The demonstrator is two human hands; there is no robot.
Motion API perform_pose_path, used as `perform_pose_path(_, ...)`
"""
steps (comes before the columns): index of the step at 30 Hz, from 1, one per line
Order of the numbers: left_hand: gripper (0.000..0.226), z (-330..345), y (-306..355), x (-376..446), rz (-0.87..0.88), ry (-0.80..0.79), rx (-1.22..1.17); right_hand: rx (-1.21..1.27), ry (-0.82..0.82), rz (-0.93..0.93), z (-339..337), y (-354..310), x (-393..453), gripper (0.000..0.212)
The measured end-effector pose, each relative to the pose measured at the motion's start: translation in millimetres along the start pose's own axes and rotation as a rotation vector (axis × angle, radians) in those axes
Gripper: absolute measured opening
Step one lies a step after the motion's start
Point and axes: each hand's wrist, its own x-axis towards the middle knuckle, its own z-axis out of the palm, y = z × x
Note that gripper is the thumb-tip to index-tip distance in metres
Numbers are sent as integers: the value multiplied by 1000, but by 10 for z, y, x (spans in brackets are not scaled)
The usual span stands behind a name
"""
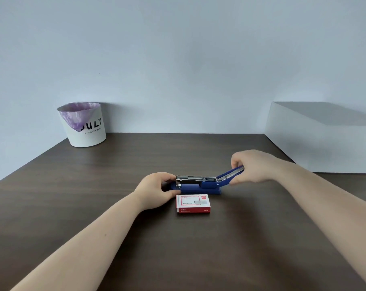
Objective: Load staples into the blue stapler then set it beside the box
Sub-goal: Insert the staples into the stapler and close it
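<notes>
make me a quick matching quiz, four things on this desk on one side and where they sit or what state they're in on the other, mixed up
Things:
1. blue stapler
2. staple box
3. white bin
4. left hand

Places or states:
A. far left, by the wall
B. top swung open
C. grips the stapler's front end
D. shut, lying just in front of the stapler

Pairs: 1-B, 2-D, 3-A, 4-C

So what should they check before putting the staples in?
1. Stapler top swung open: ok, the right hand holds the lid back.
2. Stapler base steadied: ok, the left hand grips its front end.
3. Metal staple channel exposed: ok.
4. Channel empty or loaded: cannot tell.
5. Staple box within reach: ok, right in front of the stapler.
6. Box opened: not ok, it looks shut.
</notes>
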Motion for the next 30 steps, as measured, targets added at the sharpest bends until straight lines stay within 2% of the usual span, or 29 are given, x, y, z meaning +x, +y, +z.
perform_pose_path(3, 30, 0, -17, -4, -3, 9, 19, 152, 100, -33, -94, -35, 10, 35)
perform_pose_path(7, 28, 1, -17, -6, -11, 33, 28, 290, 233, -197, -142, -242, 65, 52)
perform_pose_path(10, 27, 3, -14, -13, -8, 41, 32, 320, 227, -301, -167, -427, 81, 61)
perform_pose_path(14, 28, 5, -20, -12, -7, 46, 30, 427, 218, -278, -109, -546, 84, 72)
perform_pose_path(18, 30, 14, -21, -14, -21, 47, 13, 455, 238, -254, 10, -644, 93, 57)
perform_pose_path(23, 32, -7, -3, -39, -19, 40, 19, 368, 129, -293, 241, -760, 148, 34)
perform_pose_path(26, 33, -8, 9, -38, -13, 26, 7, 307, 107, -319, 268, -717, 172, 30)
perform_pose_path(30, 33, -12, -1, -27, -11, 18, 0, 240, 74, -284, 309, -537, 192, 35)
